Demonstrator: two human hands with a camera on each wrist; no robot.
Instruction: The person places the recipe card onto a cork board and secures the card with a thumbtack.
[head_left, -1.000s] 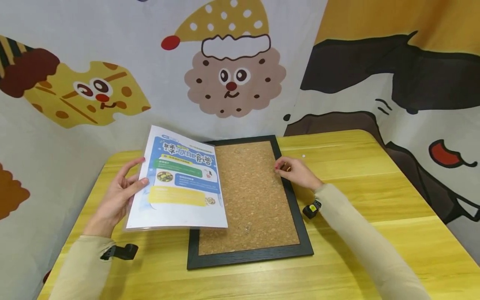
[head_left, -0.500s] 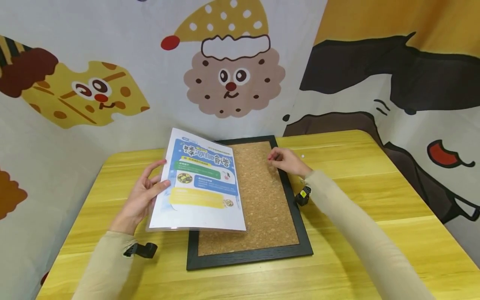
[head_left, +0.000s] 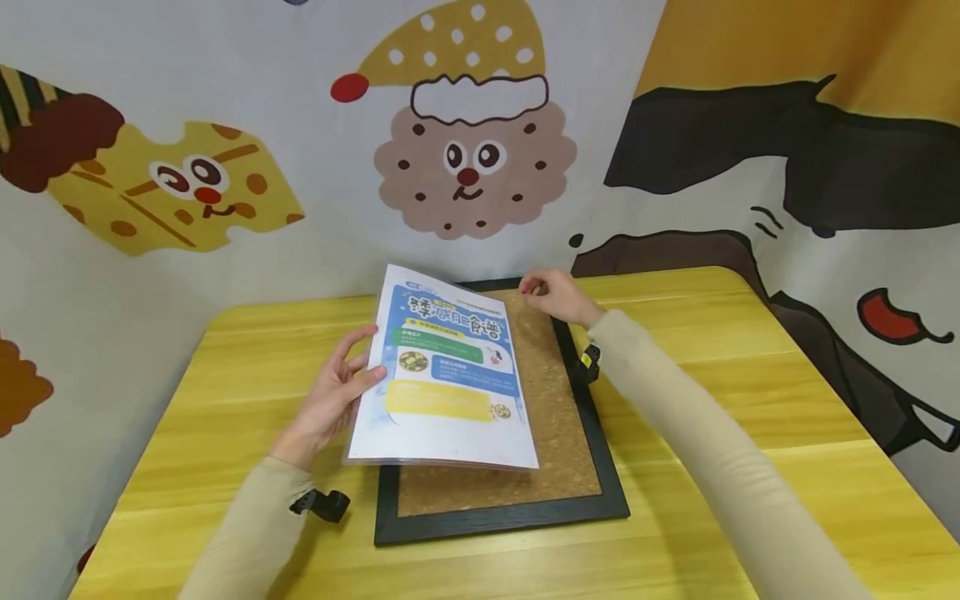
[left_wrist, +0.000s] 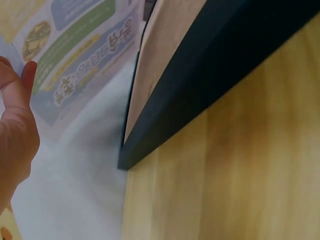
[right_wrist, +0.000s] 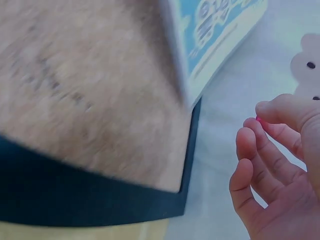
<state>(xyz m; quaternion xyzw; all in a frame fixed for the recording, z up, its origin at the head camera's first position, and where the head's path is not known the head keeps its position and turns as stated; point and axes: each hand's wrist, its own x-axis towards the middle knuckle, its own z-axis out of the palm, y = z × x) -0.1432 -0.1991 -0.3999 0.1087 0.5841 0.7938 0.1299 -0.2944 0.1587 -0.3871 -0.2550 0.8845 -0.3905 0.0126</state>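
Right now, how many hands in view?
2: the left hand grips the left edge of the printed sheet; the right hand, near the far right corner of the corkboard, pinches a tiny pink object.

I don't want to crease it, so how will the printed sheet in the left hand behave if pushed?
The printed sheet is probably fairly stiff: it sags little though the left hand grips only one side. It seems light, held one-handed. Its bottom edge looks clear, suggesting possibly slippery plastic.

Glossy paper sheet (head_left: pixel 450 373), rough cork board (head_left: pixel 553 408), wood-grained table (head_left: pixel 757 375)
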